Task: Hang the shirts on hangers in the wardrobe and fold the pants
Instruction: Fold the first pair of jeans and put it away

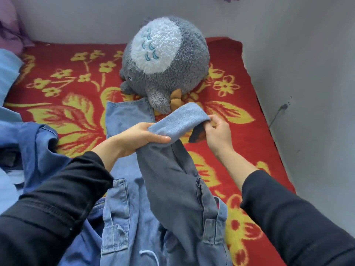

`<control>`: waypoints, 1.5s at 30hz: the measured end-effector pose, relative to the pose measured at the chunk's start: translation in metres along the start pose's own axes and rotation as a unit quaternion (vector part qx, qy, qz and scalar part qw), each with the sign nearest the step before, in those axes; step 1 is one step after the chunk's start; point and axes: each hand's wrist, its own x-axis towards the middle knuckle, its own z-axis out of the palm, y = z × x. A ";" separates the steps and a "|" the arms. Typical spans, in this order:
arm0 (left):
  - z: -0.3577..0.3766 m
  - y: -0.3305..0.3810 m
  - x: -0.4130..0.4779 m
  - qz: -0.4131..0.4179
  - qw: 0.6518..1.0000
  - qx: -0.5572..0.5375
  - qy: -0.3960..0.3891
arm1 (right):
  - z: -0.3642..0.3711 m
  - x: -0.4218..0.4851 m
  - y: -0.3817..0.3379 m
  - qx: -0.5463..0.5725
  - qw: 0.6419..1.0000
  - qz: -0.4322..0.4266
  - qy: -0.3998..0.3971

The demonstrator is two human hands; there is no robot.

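Light blue denim pants [123,208] lie lengthwise on red blanket with yellow flowers [249,146]. Left hand [140,137] grips 1 lifted, inside-out leg; right hand [217,133] pinches its cuff. Other leg lies flat, its cuff just beside the round grey plush toy [165,60].

left hand [138,138] gripping, right hand [219,135] seemingly pinching

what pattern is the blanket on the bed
Red with large yellow flowers and leaves. The blanket shows best in the head view, the only one.

text: none legible | labels: none | numbers: none | signs: none
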 end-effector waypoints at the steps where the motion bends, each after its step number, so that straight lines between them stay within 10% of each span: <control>1: -0.001 0.005 0.004 0.005 0.999 0.021 0.029 | -0.001 0.008 -0.014 -0.026 0.999 -0.025 0.033; 4: -0.008 0.026 0.023 0.058 0.990 0.011 0.129 | 0.001 0.032 -0.060 -0.047 0.986 -0.115 0.111; 7: -0.021 0.037 0.047 0.073 0.975 -0.071 0.198 | 0.006 0.057 -0.089 0.049 0.988 -0.144 -0.037; 11: -0.027 -0.015 0.053 -0.007 0.951 0.020 0.309 | 0.010 0.066 -0.051 -0.089 0.987 -0.054 -0.124; 19: 0.053 -0.193 0.001 -0.062 0.962 0.146 0.222 | -0.014 -0.042 0.142 -0.401 0.882 0.187 -0.160; 26: 0.118 -0.257 -0.029 -0.061 0.960 0.266 0.059 | -0.035 -0.114 0.197 -0.268 0.923 0.254 -0.105; 30: 0.135 -0.258 -0.041 -0.040 0.917 0.387 0.090 | -0.055 -0.122 0.197 -0.233 0.959 0.159 0.011; 35: 0.176 -0.254 -0.070 0.049 0.864 0.466 0.183 | -0.092 -0.173 0.226 -0.141 0.957 0.252 0.012; 45: 0.289 -0.265 -0.069 0.106 0.936 0.333 0.031 | -0.142 -0.304 0.292 -0.081 0.922 0.371 -0.070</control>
